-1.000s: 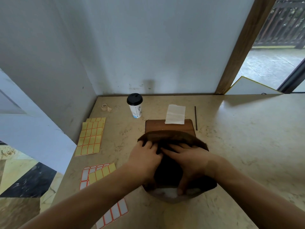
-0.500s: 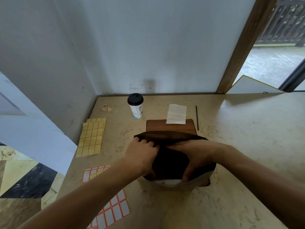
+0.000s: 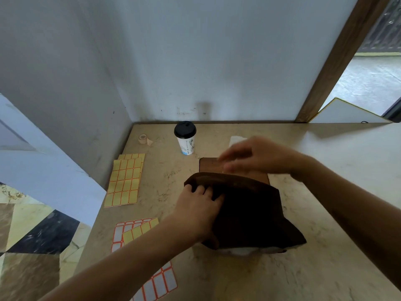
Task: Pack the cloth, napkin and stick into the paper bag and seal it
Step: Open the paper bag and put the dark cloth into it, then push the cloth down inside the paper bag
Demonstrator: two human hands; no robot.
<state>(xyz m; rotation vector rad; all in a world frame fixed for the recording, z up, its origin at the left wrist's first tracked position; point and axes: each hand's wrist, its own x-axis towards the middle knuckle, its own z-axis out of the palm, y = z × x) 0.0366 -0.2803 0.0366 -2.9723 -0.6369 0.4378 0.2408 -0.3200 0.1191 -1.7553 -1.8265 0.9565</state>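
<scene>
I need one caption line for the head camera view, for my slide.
Left hand holds the brown cloth while the right hand reaches over the napkin.

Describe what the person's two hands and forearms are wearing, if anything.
Both are bare. The left hand and right hand show no gloves, and I see no rings, watch or bands. No sleeves reach either forearm within the frame. The right hand is motion-blurred, so small details there are uncertain.
</scene>
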